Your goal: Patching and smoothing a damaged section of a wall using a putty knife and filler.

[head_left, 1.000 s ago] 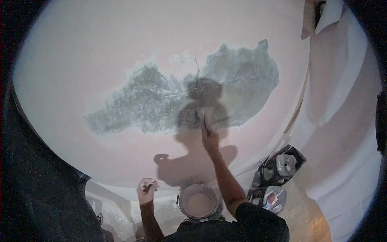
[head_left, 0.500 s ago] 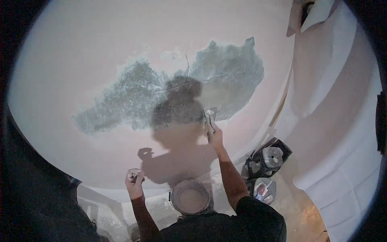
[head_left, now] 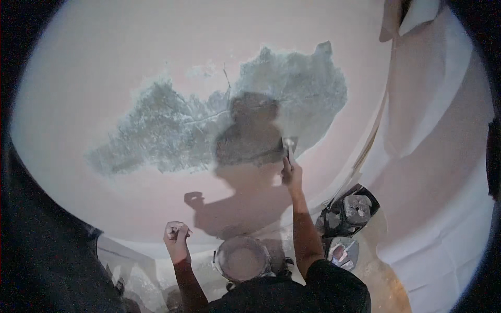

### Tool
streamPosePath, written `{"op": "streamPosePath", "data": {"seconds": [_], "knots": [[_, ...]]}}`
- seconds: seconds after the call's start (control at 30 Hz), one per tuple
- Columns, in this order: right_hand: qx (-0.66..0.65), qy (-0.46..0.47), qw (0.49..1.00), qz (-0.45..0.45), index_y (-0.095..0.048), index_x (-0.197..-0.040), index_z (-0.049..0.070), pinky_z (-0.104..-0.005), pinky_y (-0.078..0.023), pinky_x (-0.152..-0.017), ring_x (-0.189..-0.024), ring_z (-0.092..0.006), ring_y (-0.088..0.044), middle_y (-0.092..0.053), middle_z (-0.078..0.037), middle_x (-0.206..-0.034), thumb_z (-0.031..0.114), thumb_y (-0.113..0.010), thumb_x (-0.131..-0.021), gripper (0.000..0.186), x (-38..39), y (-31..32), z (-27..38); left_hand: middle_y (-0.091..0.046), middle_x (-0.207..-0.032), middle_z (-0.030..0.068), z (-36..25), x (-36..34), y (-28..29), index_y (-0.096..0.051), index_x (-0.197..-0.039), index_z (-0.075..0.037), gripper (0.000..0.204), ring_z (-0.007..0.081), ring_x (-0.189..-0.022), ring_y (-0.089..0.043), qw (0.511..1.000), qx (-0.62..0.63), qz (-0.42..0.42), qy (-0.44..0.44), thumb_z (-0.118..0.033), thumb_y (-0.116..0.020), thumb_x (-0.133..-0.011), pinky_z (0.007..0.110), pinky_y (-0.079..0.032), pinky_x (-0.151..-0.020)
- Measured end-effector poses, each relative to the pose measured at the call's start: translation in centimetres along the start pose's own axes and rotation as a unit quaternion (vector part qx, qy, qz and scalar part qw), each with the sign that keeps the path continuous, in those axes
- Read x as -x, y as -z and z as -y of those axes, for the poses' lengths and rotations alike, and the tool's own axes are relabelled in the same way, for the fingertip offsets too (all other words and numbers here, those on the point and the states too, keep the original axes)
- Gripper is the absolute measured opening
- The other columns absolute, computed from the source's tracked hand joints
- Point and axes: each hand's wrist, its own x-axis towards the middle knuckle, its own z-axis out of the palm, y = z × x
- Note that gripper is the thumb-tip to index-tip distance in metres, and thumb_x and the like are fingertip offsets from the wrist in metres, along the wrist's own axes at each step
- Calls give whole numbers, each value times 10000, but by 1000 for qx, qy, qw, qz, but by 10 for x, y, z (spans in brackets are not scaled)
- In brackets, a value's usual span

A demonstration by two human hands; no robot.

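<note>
My right hand (head_left: 292,173) grips the handle of a putty knife (head_left: 289,143), whose blade lies at the lower edge of a large grey patch (head_left: 308,88) on the pale pinkish wall (head_left: 130,208). Thin cracks run across that rough, irregular patch. On the left, my left hand (head_left: 177,232) is raised with its fingers curled in; whatever they may hold is too small to make out. Between my arms, below the wall, stands a round bucket (head_left: 243,258) with pinkish material in it. My shadow falls over the middle of the patch.
Right of the bucket, a dark open box (head_left: 360,206) holds a grey dusty object. Beside it sits a container (head_left: 342,254) with small items on top. White sheeting (head_left: 433,156) hangs down the right side and spreads over the floor. Dark material (head_left: 47,245) borders the left.
The putty knife and my right hand have shifted slightly right along the lower edge of the patch. My view has moved a little. My left hand stays curled.
</note>
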Motion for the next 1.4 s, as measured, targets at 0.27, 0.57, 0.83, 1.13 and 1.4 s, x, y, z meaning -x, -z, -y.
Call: {"op": "streamPosePath", "data": {"seconds": [0.27, 0.57, 0.83, 1.13, 1.4], "knots": [[-24, 171, 985, 7, -607, -1172, 26, -283, -390, -522, -612, -82, -410, -518, 24, -671, 314, -557, -943, 371, -141, 79, 90, -538, -722, 28, 14, 26, -104, -532, -860, -58, 91, 122, -666, -525, 998, 69, -3, 0, -29, -616, -842, 247, -400, -633], [64, 3, 995, 73, -528, -1259, 61, -329, -454, -607, -614, -155, -526, -616, -102, -708, 260, -529, -941, 375, -47, 86, -6, -496, -715, 7, 39, 42, -188, -524, -836, -62, 122, 130, -668, -518, 999, 34, -5, -7, -80, -644, -852, 255, -403, -615], [-12, 125, 992, 26, -644, -1058, 14, -315, -435, -487, -517, -120, -504, -535, -33, -580, 320, -554, -947, 337, -164, 128, 39, -539, -738, 15, 65, 51, -224, -539, -848, -65, 88, 118, -677, -521, 998, 64, 13, 24, -36, -622, -854, 249, -397, -635], [30, 79, 996, 21, -587, -1224, 63, -341, -427, -519, -520, -162, -466, -568, -171, -629, 272, -512, -958, 346, -114, 121, -16, -545, -744, 23, 43, 42, -240, -545, -853, -58, 91, 114, -679, -518, 998, 35, 45, 5, -28, -630, -843, 253, -398, -632], [103, 163, 981, 31, -647, -957, -7, -308, -373, -447, -508, -93, -436, -443, -35, -535, 339, -545, -934, 362, -118, 136, -62, -569, -763, 18, 61, 41, -253, -549, -824, -43, 91, 107, -688, -541, 996, 43, 73, 7, -11, -632, -845, 251, -427, -637]]}}
